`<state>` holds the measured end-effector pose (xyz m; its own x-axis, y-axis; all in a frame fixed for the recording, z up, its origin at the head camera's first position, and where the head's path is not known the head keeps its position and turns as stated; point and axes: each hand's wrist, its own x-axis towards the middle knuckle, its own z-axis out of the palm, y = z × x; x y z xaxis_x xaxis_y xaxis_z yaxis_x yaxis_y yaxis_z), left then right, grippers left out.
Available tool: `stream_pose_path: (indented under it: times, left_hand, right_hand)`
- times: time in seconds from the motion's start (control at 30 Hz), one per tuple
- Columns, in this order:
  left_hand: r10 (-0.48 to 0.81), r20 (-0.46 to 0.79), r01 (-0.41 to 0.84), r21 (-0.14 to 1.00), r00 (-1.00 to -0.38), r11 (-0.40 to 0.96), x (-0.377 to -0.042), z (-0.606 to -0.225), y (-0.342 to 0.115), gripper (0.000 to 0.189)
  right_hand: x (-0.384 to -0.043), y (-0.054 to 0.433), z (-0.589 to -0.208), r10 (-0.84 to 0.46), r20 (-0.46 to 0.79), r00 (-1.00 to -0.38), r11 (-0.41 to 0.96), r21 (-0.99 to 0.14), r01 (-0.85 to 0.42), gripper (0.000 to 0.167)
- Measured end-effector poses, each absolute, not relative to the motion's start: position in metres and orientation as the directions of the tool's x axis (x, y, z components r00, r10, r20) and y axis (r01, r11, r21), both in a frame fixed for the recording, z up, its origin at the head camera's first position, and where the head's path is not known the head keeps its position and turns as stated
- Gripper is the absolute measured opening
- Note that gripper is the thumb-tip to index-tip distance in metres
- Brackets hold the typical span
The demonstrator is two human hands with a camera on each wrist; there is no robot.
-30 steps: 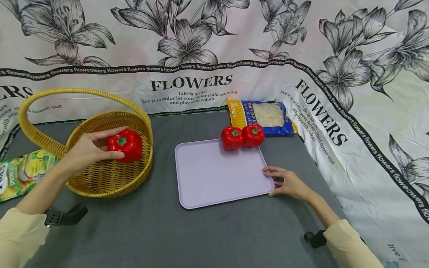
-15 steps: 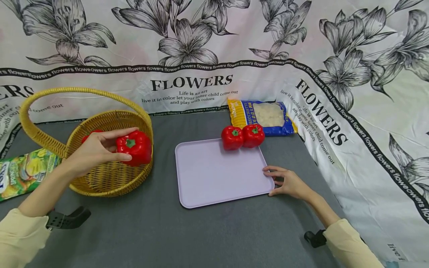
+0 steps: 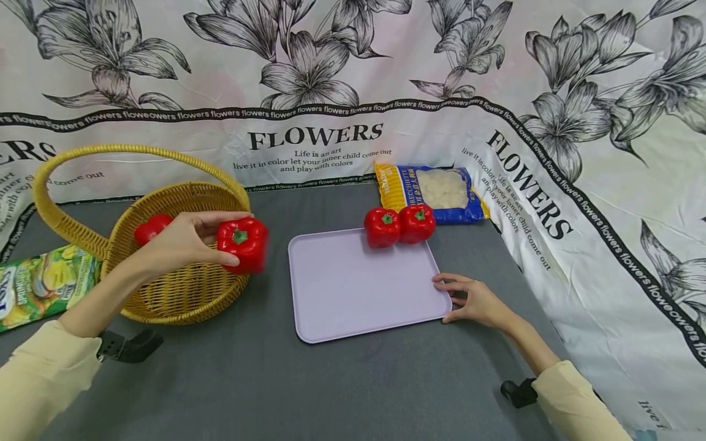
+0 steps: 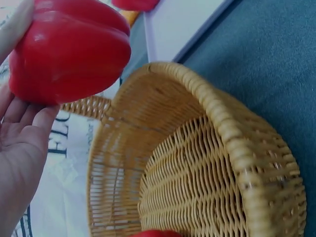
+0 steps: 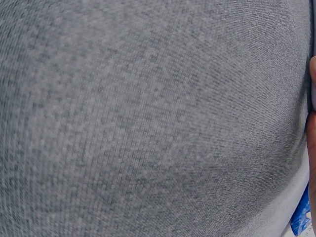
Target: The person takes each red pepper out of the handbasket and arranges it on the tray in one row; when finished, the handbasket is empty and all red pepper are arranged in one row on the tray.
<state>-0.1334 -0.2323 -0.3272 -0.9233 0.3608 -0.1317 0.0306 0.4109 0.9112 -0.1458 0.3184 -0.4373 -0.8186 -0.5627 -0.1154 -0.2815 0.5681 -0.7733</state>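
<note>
My left hand (image 3: 184, 244) grips a red bell pepper (image 3: 244, 245) between thumb and fingers, over the right rim of the wicker basket (image 3: 182, 315). In the left wrist view the pepper (image 4: 74, 49) fills the upper left, held by the hand (image 4: 22, 148) above the basket (image 4: 187, 173). Another red pepper (image 3: 151, 228) lies inside the basket, partly hidden by the hand. My right hand (image 3: 477, 301) holds the pale purple tray (image 3: 358, 300) at its right edge, near the front corner. Two red peppers (image 3: 382, 227) sit side by side at the tray's back right corner.
Behind those two peppers lies a blue and yellow pasta bag (image 3: 441, 190). A green and yellow packet (image 3: 49, 285) lies left of the basket, whose tall handle (image 3: 138, 150) arches over its back. Flower-printed cloth (image 3: 309, 86) hangs behind the grey table (image 3: 331, 392).
My left hand has carried the pepper rightward from inside the basket to above its right rim. The pepper left in the basket shows more now. The right hand and tray have stayed put.
</note>
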Motion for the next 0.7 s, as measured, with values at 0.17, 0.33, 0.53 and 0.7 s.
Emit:
stream_pose_path:
  times: [0.17,0.33,0.53,0.7]
  left_hand:
    - [0.395,-0.128,0.055,0.906,-0.91,0.419,-0.14,-0.332,-0.221,0.064]
    - [0.423,-0.107,0.068,0.923,-0.9,0.378,-0.148,-0.339,-0.21,0.064]
    - [0.439,-0.077,0.085,0.938,-0.895,0.337,-0.157,-0.344,-0.196,0.064]
    - [0.456,-0.039,0.109,0.95,-0.889,0.294,-0.163,-0.347,-0.183,0.064]
  right_hand:
    - [-0.146,0.319,-0.437,-0.56,-0.12,-0.82,0.576,-0.768,-0.281,0.067]
    - [-0.145,0.319,-0.435,-0.559,-0.13,-0.819,0.581,-0.766,-0.274,0.067]
    - [-0.145,0.319,-0.435,-0.555,-0.139,-0.82,0.586,-0.765,-0.267,0.067]
    - [-0.145,0.318,-0.435,-0.55,-0.147,-0.822,0.586,-0.769,-0.254,0.067]
